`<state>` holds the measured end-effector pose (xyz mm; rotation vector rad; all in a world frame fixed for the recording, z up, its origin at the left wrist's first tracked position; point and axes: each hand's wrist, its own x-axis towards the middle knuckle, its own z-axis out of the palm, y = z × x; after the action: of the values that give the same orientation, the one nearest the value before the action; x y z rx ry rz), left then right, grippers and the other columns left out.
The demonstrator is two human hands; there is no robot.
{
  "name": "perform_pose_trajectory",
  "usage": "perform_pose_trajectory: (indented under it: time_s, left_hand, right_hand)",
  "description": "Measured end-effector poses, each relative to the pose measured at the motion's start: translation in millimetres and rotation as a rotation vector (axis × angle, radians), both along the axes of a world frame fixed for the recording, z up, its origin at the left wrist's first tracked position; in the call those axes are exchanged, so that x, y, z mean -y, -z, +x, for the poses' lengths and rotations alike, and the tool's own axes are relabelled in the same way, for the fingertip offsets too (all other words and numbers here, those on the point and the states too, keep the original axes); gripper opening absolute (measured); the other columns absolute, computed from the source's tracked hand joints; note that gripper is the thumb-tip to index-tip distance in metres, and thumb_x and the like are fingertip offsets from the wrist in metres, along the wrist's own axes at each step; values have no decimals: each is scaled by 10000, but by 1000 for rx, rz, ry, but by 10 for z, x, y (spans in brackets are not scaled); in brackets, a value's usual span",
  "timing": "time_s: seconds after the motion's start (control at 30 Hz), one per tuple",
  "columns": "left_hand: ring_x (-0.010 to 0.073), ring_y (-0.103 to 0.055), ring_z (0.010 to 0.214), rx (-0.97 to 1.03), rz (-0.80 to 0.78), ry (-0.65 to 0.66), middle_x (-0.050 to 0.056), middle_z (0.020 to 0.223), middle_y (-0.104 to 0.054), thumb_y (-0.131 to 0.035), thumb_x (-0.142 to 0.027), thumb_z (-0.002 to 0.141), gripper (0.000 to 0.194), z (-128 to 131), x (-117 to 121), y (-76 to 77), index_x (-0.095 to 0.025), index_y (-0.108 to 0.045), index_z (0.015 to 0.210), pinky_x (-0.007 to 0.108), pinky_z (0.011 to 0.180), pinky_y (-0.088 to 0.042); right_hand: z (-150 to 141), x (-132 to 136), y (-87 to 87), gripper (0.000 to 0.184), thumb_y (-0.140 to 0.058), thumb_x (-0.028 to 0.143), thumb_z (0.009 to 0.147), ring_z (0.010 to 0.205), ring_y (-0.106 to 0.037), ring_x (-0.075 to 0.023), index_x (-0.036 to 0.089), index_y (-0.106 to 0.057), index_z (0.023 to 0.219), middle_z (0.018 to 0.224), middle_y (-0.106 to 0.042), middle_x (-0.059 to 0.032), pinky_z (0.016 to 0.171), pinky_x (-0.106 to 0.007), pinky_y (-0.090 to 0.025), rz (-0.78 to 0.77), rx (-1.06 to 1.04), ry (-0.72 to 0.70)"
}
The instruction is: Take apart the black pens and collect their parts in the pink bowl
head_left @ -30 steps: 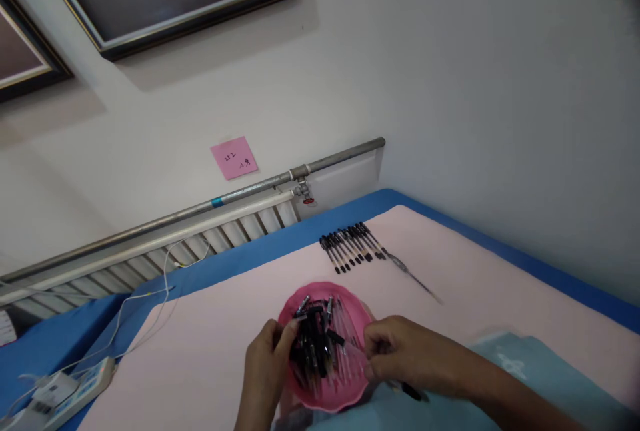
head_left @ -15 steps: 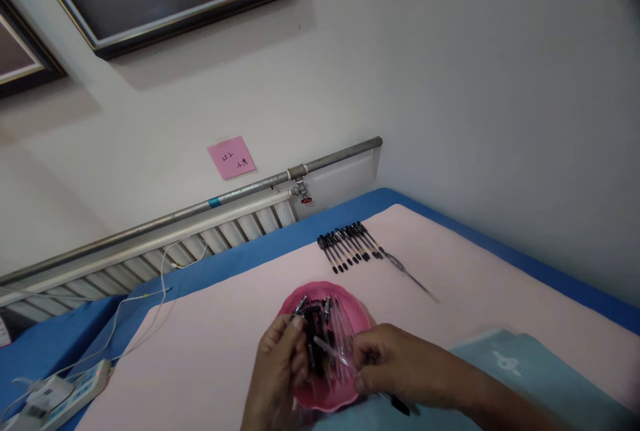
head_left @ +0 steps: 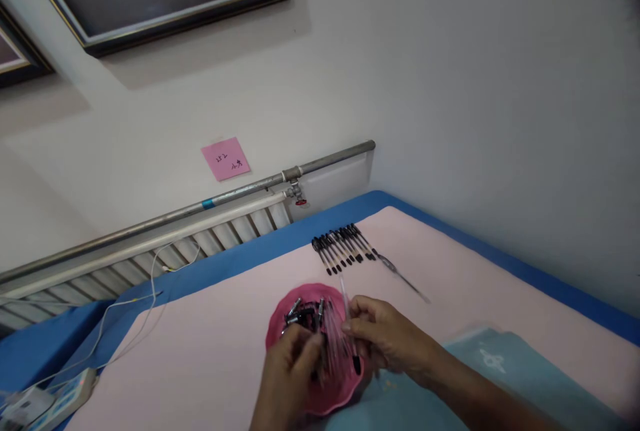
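Observation:
A clear pen barrel [head_left: 345, 294] with a black end stands nearly upright in my right hand [head_left: 377, 334], pinched between thumb and fingers at the bowl's right side. Over the left half of the pink scalloped bowl [head_left: 273, 328] is my left hand [head_left: 290, 371], its thumb and fingers drawn together among the pen parts. Whatever they grip is hidden and blurred. Inside the bowl lie black caps [head_left: 301, 316], silver-tipped pieces and several clear tubes [head_left: 334, 344]. Beyond the bowl, assembled black-capped pens [head_left: 343, 248] lie side by side in a row.
A thin pointed metal tool [head_left: 400, 272] lies right of the pens on the pink sheet [head_left: 200, 344]. Light-blue cloth [head_left: 500, 368] covers the near right. A power strip [head_left: 65, 398] with white cables is at lower left. A radiator [head_left: 240, 228] and pipe run along the wall.
My right hand has turned the barrel from slanting across the bowl to nearly upright. My left hand has moved down over the bowl's parts. The view has shifted slightly.

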<state>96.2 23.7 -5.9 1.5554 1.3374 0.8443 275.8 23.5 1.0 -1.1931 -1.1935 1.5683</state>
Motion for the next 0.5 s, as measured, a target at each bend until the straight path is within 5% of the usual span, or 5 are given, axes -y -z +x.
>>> perform_pose_trajectory:
  time_s: [0.1,0.27,0.5]
  left_hand:
    - [117,-417,538,-96,30,102,-25,565,-520,-634,-350,688,202,223,132,-1,-168,-553,654,229,516,-301]
    - [139,-465,595,-26,54,141,7,643,-592,-556,-329,767,178,318,192,-37,-166,-612,724,235,563,-327]
    - [67,-312,351,359,-381,255,-16,407,-463,-534,-572,752,457,223,176,-39,-145,-575,593,214,393,-171]
  right_hand:
    - [-52,12,9,128,-573,278,715,350,-430,-49,193,-482,686,451,-516,77,363,-161,-289,2,-108,52]
    - [-104,51,-9,177,-609,287,695,415,-450,-57,187,-470,650,471,-522,73,416,-177,-316,18,-99,107]
    - [-46,68,-68,192,-656,298,667,488,-496,-74,174,-513,696,536,-571,52,490,-195,-360,16,-302,14]
